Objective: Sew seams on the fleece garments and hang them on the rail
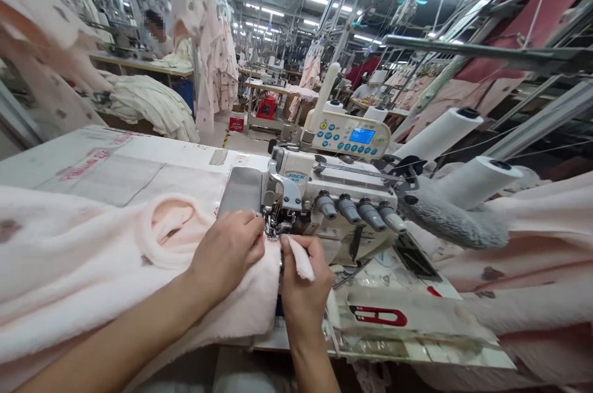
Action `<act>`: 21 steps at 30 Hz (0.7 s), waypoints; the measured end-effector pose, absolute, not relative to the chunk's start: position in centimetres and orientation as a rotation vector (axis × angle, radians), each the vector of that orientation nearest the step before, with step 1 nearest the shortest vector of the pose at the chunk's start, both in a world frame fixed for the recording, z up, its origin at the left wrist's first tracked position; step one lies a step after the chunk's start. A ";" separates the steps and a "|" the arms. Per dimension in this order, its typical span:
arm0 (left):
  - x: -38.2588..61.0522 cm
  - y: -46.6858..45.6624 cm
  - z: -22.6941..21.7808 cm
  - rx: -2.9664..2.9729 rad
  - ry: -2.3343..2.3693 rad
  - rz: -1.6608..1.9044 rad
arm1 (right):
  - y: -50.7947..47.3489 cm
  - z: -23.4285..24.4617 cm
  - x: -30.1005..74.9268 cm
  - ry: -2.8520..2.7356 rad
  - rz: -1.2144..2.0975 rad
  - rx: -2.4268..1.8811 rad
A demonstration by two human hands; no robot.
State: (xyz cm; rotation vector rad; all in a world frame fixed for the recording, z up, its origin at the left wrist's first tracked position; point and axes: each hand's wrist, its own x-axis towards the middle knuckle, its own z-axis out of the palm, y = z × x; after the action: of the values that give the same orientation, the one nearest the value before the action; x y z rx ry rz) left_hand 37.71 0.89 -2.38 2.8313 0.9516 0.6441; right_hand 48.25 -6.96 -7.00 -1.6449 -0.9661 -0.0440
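Observation:
A pale pink fleece garment lies across the sewing table, its edge fed under the presser foot of a white overlock machine. My left hand rests on the fleece just left of the foot, fingers curled and pressing the cloth down. Just below and right of the needle, my right hand pinches a folded strip of the same pink fleece between thumb and fingers.
A control panel with a blue screen stands behind the machine. White rolls and more pink fleece fill the right side. Red-handled scissors lie under clear plastic. Hanging garments and another person are far back left.

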 end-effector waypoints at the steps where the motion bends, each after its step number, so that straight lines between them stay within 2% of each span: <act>1: 37.7 0.9 -2.3 2.824 0.960 0.632 | -7.0 -7.0 48.3 -0.965 -0.043 -1.646; 9: 38.0 0.8 -2.0 2.817 1.003 0.575 | -7.7 -6.6 49.3 -1.008 0.176 -1.689; 21: 38.2 1.1 -2.2 2.829 1.011 0.607 | -6.9 -7.2 48.7 -1.129 -0.245 -1.691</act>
State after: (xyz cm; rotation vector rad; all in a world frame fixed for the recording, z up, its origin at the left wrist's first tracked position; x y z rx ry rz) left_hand 38.19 1.05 -2.24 2.8294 1.0111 0.6070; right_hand 48.71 -6.94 -7.23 -1.6913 -1.1292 -0.2446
